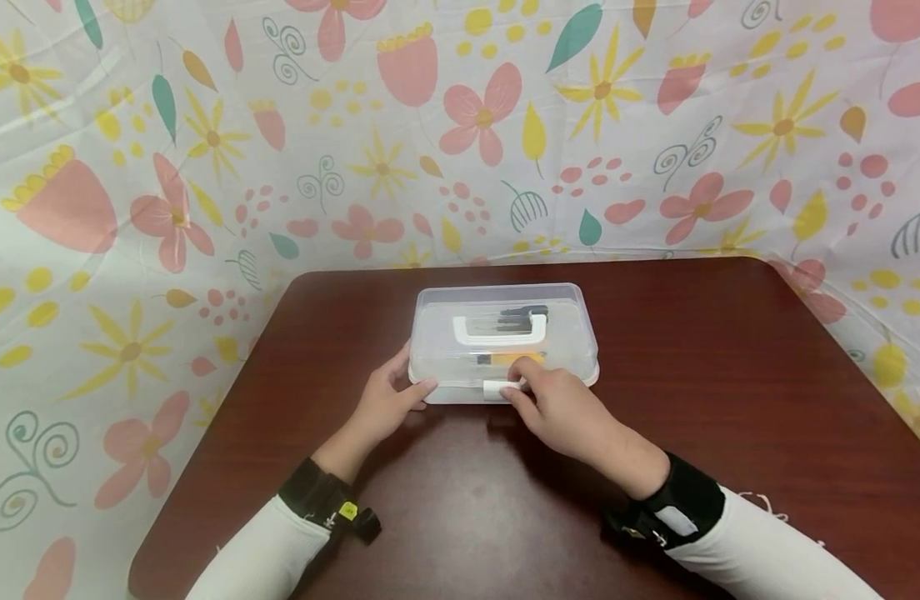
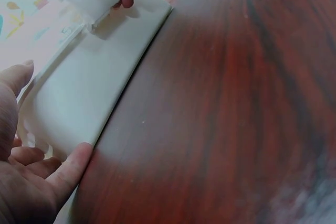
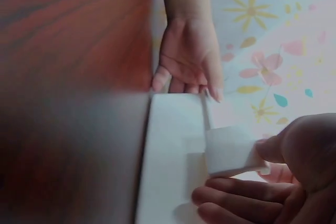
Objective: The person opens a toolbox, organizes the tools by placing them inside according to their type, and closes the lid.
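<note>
A clear plastic storage box [image 1: 452,395] with a lid and a white carry handle [image 1: 499,340] sits on the table. My left hand [image 1: 381,402] holds its front left corner, thumb at the lid's edge and fingers round the end wall. At the front middle, my right hand [image 1: 568,414] pinches the white latch [image 1: 494,390] between thumb and fingers. The right wrist view shows this latch [image 3: 231,150] tilted out from the front wall. Through the lid show several dark slim items [image 1: 522,318] and an orange-handled one [image 1: 508,359].
The box stands near the back of a dark red-brown wooden table [image 1: 700,350]. Behind and to the left hangs a white curtain [image 1: 400,175] with printed flowers. Black straps [image 1: 688,500] with small cameras circle both wrists.
</note>
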Demonstrator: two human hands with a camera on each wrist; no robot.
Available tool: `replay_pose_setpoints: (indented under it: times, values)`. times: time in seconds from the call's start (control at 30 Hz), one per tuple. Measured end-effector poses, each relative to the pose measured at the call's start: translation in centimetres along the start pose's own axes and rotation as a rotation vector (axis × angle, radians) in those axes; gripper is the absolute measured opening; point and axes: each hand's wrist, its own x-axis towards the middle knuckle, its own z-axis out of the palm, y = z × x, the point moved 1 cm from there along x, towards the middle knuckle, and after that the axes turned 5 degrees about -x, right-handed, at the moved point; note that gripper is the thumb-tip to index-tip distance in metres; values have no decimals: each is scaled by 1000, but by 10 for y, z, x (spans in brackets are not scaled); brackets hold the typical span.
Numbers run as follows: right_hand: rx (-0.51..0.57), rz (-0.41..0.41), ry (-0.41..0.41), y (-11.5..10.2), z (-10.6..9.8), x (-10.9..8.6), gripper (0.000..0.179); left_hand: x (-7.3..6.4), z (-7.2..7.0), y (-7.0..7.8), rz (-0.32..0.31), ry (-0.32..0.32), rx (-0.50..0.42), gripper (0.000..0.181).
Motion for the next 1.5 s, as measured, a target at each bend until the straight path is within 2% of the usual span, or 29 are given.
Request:
replay_pose_setpoints:
  times: [0.2, 0.4, 0.57, 1.07, 1.33, 1.5]
  values:
    - [2, -26, 89, 3, 5, -1, 19, 0, 0, 3, 9, -7, 15, 82]
    - [-46, -92, 164, 7, 9, -1, 20, -1, 1, 3, 6, -10, 9, 81]
    - [-77, -137, 192, 7, 10, 1, 18, 0, 1, 2, 13, -5, 15, 81]
    - [-166, -156, 163, -1, 10, 4, 7, -1, -1, 0, 1, -3, 6, 79]
    - [-266, -140, 94, -4, 5, 1, 3, -1, 0, 0, 1, 0, 9, 80]
    - [-315, -142, 64, -4, 1, 0, 12, 0, 1, -1, 5, -2, 15, 80]
